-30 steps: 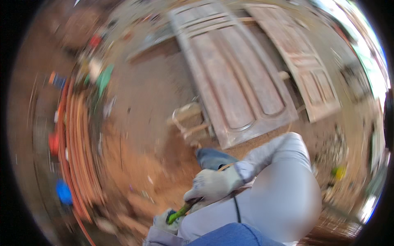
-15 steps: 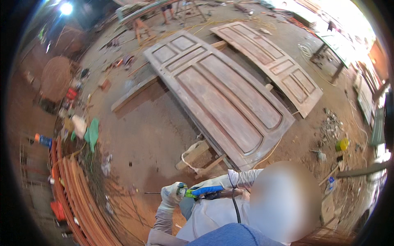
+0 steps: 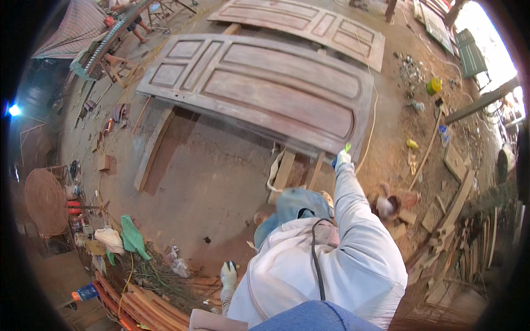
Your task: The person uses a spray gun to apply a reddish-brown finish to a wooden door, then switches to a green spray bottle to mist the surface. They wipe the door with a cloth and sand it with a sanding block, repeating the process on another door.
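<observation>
My right hand (image 3: 343, 158), in a white and blue work glove, reaches out to the near right corner of a panelled wooden door (image 3: 276, 88). A small bright green piece (image 3: 346, 147) of what it grips sticks out above the fingers; the rest is hidden. The door lies flat, raised on wooden beams (image 3: 154, 149). Low beside my body, my left hand (image 3: 228, 274) wears a white glove, its fingers curled. Something small and dark shows at those fingertips, too small to name.
A second panelled door (image 3: 309, 22) lies beyond the first. A pale cord (image 3: 375, 105) runs past the door's right end. Timber offcuts (image 3: 452, 215) lie at the right, long reddish boards (image 3: 143, 303) at the lower left. A person (image 3: 135, 22) stands at the far left.
My hands were together in front of my body, the left by a thin rod, the right by a green thing. Now they are apart, the right stretched to the door's corner. The view has turned.
</observation>
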The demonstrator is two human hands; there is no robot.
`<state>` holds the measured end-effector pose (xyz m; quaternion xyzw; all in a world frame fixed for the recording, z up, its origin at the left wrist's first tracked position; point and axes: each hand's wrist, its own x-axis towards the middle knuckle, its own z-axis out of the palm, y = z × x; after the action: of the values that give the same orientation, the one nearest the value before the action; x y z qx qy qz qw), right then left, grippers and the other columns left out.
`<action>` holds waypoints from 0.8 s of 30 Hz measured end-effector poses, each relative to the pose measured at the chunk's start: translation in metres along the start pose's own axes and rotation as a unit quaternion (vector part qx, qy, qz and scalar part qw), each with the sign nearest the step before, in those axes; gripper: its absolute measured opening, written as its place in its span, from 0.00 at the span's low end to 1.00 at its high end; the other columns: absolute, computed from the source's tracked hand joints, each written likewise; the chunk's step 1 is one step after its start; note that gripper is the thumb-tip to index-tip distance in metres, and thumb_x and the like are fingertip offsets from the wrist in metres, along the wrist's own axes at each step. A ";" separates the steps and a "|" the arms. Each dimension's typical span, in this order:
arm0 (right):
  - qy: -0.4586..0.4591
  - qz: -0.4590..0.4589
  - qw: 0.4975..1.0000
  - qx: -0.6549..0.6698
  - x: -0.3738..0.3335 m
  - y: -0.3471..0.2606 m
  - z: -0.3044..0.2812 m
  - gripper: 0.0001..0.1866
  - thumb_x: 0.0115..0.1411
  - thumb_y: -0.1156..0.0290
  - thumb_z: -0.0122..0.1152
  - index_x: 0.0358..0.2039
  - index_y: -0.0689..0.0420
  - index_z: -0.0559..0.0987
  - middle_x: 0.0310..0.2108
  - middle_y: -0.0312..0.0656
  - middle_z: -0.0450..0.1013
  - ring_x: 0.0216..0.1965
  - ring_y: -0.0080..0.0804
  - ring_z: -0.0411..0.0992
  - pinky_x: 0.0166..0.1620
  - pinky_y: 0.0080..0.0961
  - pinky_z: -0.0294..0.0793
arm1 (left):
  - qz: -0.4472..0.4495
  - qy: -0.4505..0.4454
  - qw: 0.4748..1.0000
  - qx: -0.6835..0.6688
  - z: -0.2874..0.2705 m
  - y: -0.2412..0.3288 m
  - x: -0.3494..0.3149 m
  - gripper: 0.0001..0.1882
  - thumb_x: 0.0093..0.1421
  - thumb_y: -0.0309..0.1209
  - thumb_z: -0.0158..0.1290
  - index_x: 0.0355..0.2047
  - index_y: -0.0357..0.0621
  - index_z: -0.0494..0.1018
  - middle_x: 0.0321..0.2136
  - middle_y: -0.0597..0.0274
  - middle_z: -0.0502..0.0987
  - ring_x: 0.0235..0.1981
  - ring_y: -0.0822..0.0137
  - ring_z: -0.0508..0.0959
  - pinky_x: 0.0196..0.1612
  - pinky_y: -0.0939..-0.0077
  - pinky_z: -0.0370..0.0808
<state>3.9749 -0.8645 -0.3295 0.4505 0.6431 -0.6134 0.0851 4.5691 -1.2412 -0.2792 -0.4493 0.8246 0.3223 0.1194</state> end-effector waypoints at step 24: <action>-0.124 -0.293 0.815 -0.485 -0.011 -0.024 0.302 0.20 0.64 0.54 0.46 0.37 0.57 0.78 0.29 0.53 0.77 0.30 0.46 0.78 0.35 0.39 0.76 | 0.025 -0.099 0.994 -0.027 -0.090 0.046 0.285 0.17 0.64 0.38 0.50 0.46 0.38 0.73 0.39 0.53 0.79 0.36 0.62 0.80 0.40 0.71 0.76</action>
<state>3.8311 -1.1276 -0.3760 0.0612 0.9428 -0.2685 0.1879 4.3778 -1.4703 -0.3297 -0.3971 0.8107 0.3907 0.1802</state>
